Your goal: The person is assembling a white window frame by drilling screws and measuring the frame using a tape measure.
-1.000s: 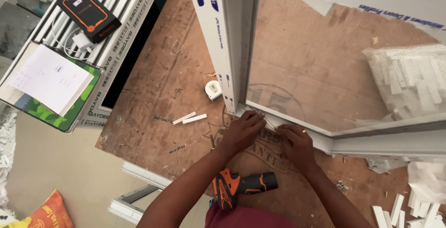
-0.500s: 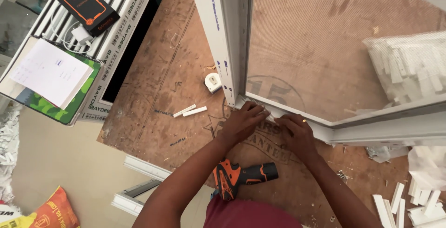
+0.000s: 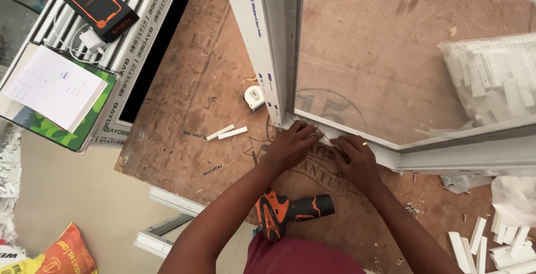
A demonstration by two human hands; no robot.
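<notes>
We pressed both hands on the corner of a white frame (image 3: 282, 56) lying flat on the brown board (image 3: 184, 101). One rail ran away from us; the other (image 3: 463, 151) ran off to our right. Mesh (image 3: 402, 50) filled the frame. Our left hand (image 3: 293, 146) lay curled on the corner, fingers bent over the rail. Our right hand (image 3: 357, 159) pinched something small there; what it was, we could not tell. A drill (image 3: 290, 212) lay just beneath our wrists. Two white sticks (image 3: 226, 133) and a small roller (image 3: 255, 97) lay left of the corner.
</notes>
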